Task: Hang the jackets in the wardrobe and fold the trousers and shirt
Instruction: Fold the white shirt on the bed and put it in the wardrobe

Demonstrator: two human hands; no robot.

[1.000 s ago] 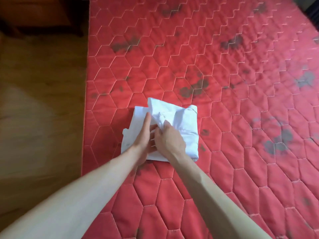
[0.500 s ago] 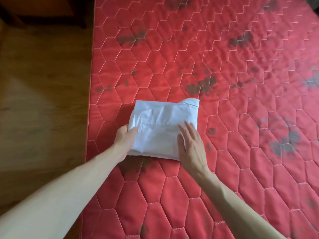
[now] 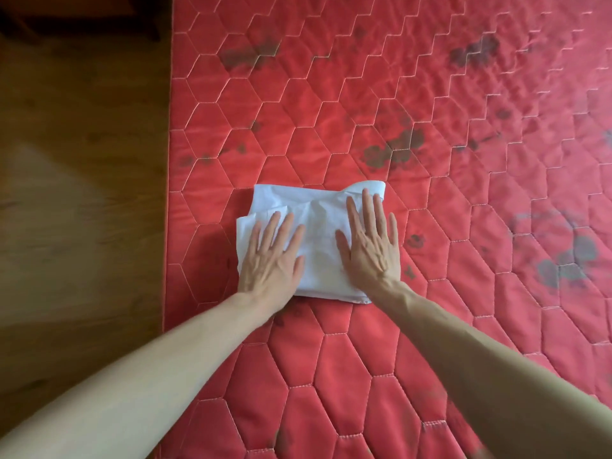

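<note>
1. The white shirt (image 3: 318,240) lies folded into a small, squarish packet on the red quilted mattress (image 3: 414,94), near the mattress's nine o'clock edge and a little toward the person.
2. The left hand (image 3: 271,260) rests flat on the packet's seven o'clock part, fingers straight and slightly spread, holding nothing.
3. The right hand (image 3: 371,243) lies flat on the three o'clock side, fingers straight and pointing toward twelve, the little finger reaching past the cloth's edge onto the mattress.
4. I'd judge the shirt light, thin and soft: it creases readily, and a rolled lip stands up at its one o'clock corner, where the fold has not lain flat.
5. Layers show loose at the nine o'clock edge, so the packet will likely spring open if lifted by one corner.
6. The best hold, to my eye, is from both sides at once, at three and nine o'clock, fingers slid under and thumbs on top, so the layers stay stacked.
7. The mattress looks padded and yielding, stitched in hexagons, with dark blotches scattered toward twelve and three o'clock; pressing down will sink the cloth somewhat.
8. At nine o'clock of the mattress runs a brown wooden floor (image 3: 76,193), with dark furniture (image 3: 66,11) just visible toward eleven o'clock.
</note>
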